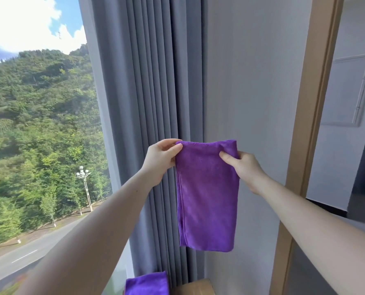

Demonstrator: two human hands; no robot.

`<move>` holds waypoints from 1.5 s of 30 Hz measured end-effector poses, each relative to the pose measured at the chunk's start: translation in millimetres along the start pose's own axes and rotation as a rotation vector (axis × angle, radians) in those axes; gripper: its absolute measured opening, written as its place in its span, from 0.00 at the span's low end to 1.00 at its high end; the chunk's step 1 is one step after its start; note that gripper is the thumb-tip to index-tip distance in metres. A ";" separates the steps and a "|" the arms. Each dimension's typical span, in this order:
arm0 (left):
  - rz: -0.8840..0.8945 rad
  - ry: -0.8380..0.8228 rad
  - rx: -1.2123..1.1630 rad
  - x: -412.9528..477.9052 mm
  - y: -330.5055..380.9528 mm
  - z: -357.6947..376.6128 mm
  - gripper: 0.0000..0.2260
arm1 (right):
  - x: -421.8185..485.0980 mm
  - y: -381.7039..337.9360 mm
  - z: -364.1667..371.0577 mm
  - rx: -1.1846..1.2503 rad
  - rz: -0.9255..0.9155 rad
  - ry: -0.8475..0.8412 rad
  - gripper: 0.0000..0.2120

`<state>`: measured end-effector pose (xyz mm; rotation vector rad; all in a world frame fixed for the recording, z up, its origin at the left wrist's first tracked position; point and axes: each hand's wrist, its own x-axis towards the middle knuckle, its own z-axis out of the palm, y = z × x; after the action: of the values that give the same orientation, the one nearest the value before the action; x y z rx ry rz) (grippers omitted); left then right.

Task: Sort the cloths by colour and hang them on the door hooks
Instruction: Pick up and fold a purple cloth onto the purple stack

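A folded purple cloth [207, 194] hangs straight down in front of the grey curtain and the white wall. My left hand [161, 160] pinches its top left corner. My right hand [244, 169] pinches its top right corner. Both arms are stretched forward at chest height. A second purple cloth [147, 284] lies low at the bottom edge, partly cut off by the frame. No door hooks are in view.
Grey pleated curtains [153, 92] hang beside a large window [38, 124] on the left. A wooden door frame [311, 103] runs up the right side, with a room beyond it. A wooden surface [195, 287] shows at the bottom.
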<state>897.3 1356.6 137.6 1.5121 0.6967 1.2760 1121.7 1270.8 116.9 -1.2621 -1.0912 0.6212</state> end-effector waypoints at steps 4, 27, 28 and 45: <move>0.001 0.013 0.031 -1.7 2.5 -1.4 0.06 | 0.2 -3.5 -0.2 -0.005 -0.014 0.020 0.12; 0.294 -0.294 0.865 -1.7 48.1 72.8 0.14 | -18.6 -26.9 12.9 0.011 -0.087 -0.137 0.03; 0.317 -0.301 0.835 -0.7 48.1 74.7 0.12 | -18.7 -27.1 9.3 0.009 -0.086 -0.136 0.03; 0.530 -0.273 0.955 9.0 61.1 78.6 0.12 | -34.6 29.3 -34.0 -0.215 0.358 -0.571 0.15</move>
<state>964.0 1318.9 201.7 2.7355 0.7976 1.1009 1143.7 1233.2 80.7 -1.5291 -1.4354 1.2133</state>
